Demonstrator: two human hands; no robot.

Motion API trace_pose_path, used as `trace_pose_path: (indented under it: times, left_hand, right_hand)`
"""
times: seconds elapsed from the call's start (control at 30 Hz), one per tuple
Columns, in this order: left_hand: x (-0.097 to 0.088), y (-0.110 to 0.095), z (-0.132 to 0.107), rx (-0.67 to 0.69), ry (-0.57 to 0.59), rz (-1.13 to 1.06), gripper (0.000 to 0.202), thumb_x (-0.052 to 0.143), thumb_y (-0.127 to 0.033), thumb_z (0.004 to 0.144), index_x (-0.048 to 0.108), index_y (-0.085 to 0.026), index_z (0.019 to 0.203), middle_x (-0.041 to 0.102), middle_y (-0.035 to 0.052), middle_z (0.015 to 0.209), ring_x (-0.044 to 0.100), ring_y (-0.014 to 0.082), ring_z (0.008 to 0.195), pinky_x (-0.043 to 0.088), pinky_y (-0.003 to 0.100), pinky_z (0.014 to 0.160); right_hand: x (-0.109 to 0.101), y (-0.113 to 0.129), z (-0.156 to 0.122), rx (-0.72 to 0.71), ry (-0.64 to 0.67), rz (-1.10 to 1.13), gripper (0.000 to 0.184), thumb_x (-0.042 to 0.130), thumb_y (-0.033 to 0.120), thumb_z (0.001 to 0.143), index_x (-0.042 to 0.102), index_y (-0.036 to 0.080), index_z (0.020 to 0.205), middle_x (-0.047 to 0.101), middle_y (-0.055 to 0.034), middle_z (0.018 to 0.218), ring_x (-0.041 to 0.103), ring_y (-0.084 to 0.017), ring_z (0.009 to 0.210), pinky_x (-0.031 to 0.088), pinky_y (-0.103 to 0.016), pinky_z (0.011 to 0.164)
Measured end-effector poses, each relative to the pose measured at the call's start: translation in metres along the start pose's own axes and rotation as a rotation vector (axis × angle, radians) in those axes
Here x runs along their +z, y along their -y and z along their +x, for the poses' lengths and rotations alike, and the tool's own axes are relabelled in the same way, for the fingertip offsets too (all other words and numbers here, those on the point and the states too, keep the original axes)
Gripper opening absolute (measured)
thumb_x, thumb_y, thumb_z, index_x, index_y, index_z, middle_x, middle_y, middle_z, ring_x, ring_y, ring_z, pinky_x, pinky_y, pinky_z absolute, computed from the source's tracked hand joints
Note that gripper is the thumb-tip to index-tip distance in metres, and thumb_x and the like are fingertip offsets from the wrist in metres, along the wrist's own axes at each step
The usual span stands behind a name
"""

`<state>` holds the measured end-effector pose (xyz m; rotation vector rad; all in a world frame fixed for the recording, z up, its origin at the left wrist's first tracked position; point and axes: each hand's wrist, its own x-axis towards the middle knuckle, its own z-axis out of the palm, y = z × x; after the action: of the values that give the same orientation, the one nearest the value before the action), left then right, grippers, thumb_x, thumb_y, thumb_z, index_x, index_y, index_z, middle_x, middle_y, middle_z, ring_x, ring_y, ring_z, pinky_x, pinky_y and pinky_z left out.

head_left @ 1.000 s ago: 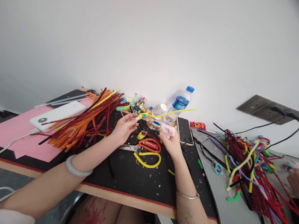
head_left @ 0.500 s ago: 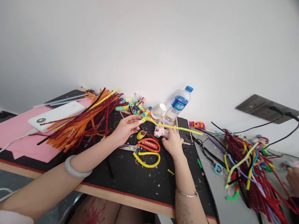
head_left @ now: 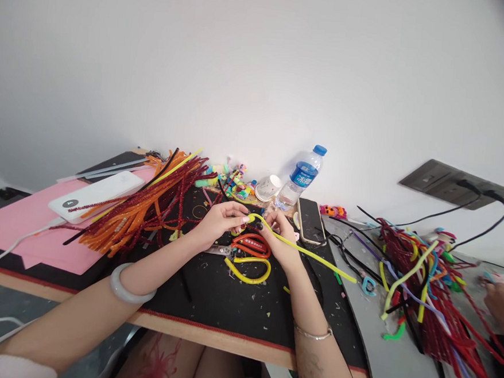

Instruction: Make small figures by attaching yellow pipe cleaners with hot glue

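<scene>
My left hand [head_left: 224,223] is closed, its thumb and fingertips pinching the curled end of a yellow pipe cleaner [head_left: 316,256]. Close beside it, my right hand [head_left: 278,237] is closed on the same pipe cleaner near the curl, and the long free end runs out over my right wrist toward the lower right. Just below both hands lie scissors [head_left: 248,269] with one red and one yellow handle, the blades partly under my left hand. The pale pink glue gun is mostly hidden behind my right hand.
A bundle of orange and dark red pipe cleaners [head_left: 134,209] and a white power bank [head_left: 96,195] lie left on pink paper [head_left: 17,218]. Behind stand a water bottle [head_left: 301,178] and paper cup [head_left: 268,187]; a phone [head_left: 311,221] lies nearby. Another person's hand [head_left: 503,304] is far right.
My right hand has let go of the glue gun and moved left to the yellow pipe cleaner. My left hand has come slightly down and right, and the pipe cleaner's free end now slopes lower.
</scene>
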<state>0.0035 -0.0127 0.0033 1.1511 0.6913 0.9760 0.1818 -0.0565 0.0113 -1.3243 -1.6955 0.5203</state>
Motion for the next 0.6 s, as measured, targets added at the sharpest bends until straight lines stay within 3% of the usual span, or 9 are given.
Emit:
trace_pose_path:
  times: [0.13,0.6]
  left_hand:
    - [0.000,0.000,0.000,0.007,-0.020,-0.003,0.031,0.071,-0.028,0.064,0.058,-0.015,0.089,0.060,-0.0011,0.068,0.051,0.0053,0.049,0.042,0.020,0.052]
    - [0.001,-0.002,-0.001,-0.023,-0.112,-0.139,0.031,0.073,-0.023,0.061,0.060,-0.016,0.088,0.058,-0.0027,0.066,0.051,0.0052,0.054,0.040,0.018,0.052]
  right_hand:
    - [0.003,0.000,-0.001,0.012,-0.029,0.067,0.020,0.042,0.027,0.085,0.045,0.019,0.068,0.044,0.0016,0.066,0.039,-0.012,0.062,0.033,-0.024,0.058]
    - [0.013,0.008,-0.003,-0.025,-0.019,-0.052,0.023,0.041,0.025,0.084,0.039,0.019,0.062,0.037,0.0038,0.058,0.036,-0.011,0.057,0.028,-0.024,0.055]
